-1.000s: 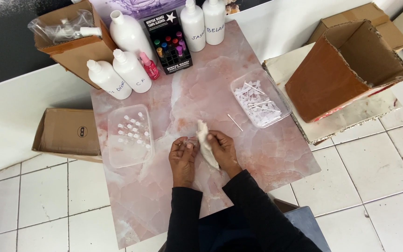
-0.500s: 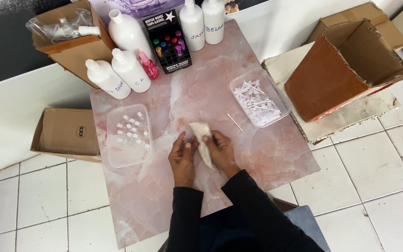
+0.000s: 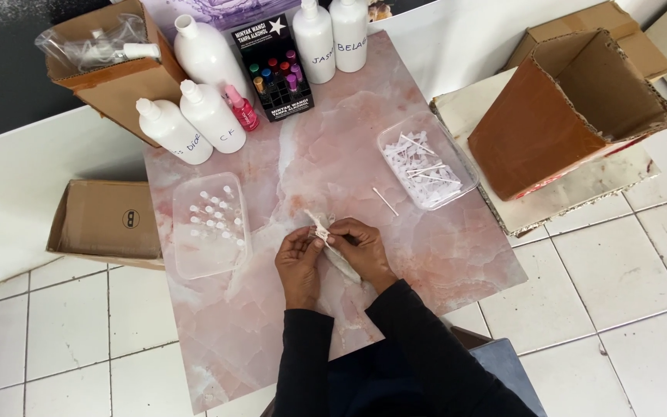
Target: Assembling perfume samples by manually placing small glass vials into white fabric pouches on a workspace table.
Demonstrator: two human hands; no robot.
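Between two trays (image 3: 210, 224), hands (image 3: 333, 255) pinching white cloth (image 3: 332, 245)

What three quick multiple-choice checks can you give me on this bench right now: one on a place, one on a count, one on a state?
1. Where does the clear tray of small vials lie relative to the hands?
A. To their left
B. To their right
C. Inside the brown box

2. How many white bottles stand at the far end of the pink marble board?
A. Two
B. Five
C. Eight

3. How is the small white cloth held?
A. Lying untouched
B. By one hand only
C. Between both hands

Answers:
1. A, the tray lies left of the left hand.
2. B, three stand at far left, two at top centre.
3. C, the left hand and right hand both pinch it.
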